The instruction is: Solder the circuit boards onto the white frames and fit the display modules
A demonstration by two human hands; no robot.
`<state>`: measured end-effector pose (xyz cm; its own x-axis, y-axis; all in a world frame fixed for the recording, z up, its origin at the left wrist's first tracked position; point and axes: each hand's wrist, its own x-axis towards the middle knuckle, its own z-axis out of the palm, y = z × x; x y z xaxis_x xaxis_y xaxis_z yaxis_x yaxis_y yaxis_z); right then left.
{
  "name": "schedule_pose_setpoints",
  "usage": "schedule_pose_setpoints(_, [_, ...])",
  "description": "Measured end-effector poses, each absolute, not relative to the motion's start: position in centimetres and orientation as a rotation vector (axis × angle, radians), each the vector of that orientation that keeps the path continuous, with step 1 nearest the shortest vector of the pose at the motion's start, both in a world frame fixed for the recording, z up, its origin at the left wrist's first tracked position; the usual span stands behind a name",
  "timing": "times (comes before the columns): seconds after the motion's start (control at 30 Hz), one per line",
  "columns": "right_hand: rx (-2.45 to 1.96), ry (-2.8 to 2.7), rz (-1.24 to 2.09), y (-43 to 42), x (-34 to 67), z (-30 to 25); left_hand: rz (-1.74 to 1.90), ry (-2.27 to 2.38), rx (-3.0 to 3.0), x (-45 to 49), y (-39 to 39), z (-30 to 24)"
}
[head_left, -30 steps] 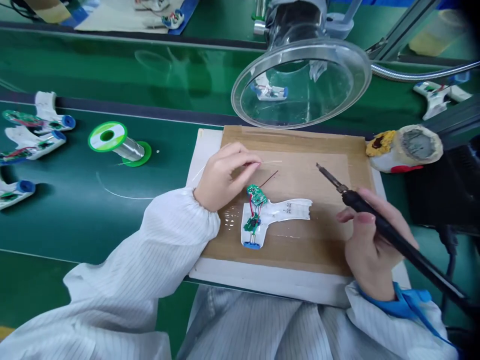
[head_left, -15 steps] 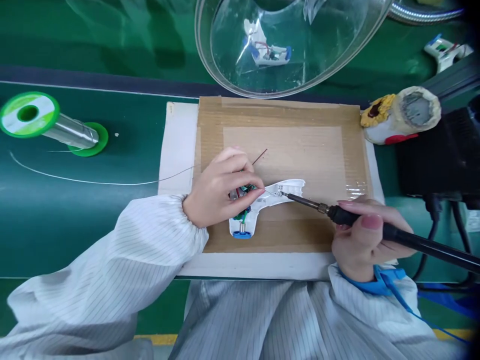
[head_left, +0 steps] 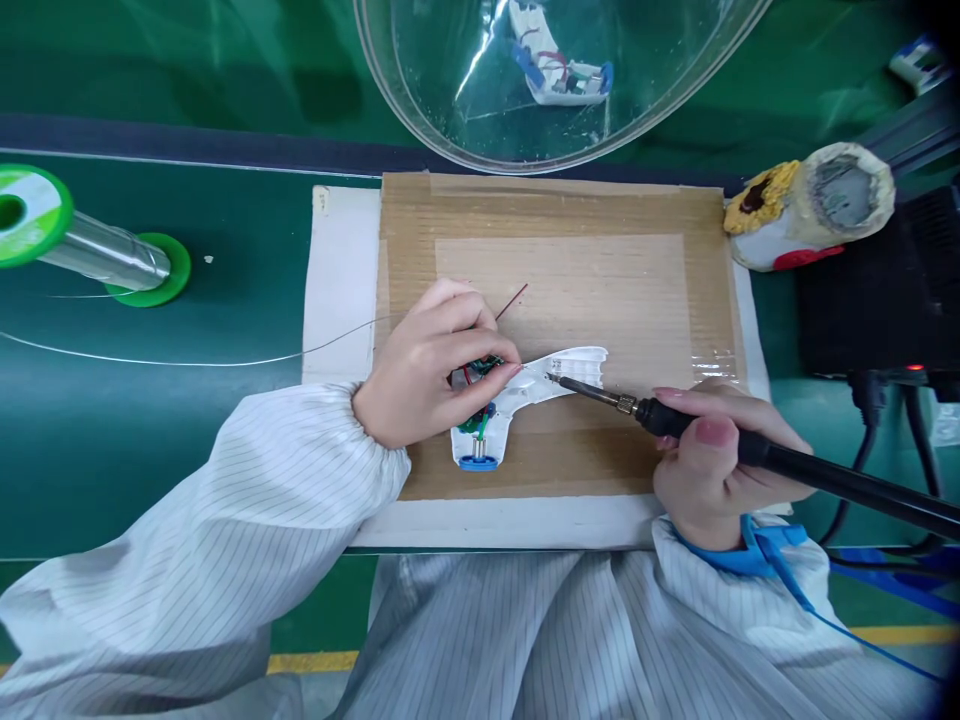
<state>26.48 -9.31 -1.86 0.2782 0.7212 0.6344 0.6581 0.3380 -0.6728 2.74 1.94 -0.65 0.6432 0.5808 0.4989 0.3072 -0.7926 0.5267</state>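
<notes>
My left hand (head_left: 442,370) is closed in a pinch on thin solder wire (head_left: 285,358), which runs in from the left and passes beneath the palm. Its fingertips hover over a white plastic housing half (head_left: 574,367) lying on the cardboard. Inside the housing is a green circuit board (head_left: 472,420), partly covered by the fingers, and a blue end piece (head_left: 478,463). A dark red wire (head_left: 512,300) sticks out beyond the knuckles. My right hand (head_left: 720,460) grips a black soldering iron (head_left: 675,422), its tip inside the housing, just right of the left fingertips.
A solder spool (head_left: 112,250) lies at the left. The taped cardboard (head_left: 600,220) rests on a white board (head_left: 337,280). Behind it stands a clear round tub (head_left: 517,165) with another housing in it. At the right are a decorated pot (head_left: 810,210) and a black box (head_left: 870,300) with cables.
The iron's tip has shifted slightly left along the housing, towards my left fingertips. My left hand keeps its pinch. The whole view has shifted a little.
</notes>
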Motion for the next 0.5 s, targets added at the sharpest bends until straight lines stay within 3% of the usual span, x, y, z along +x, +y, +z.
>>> schedule_pose_setpoints(0.3, [-1.123, -1.599, 0.048, -8.94, 27.43, -1.78, 1.040, 0.719, 2.439, 3.17, 1.82, -0.83])
schedule_pose_setpoints(0.5, [-1.162, -1.427, 0.012, -8.53, 26.89, -1.96, 1.093, 0.725, 2.465, 3.52, 1.77, -1.08])
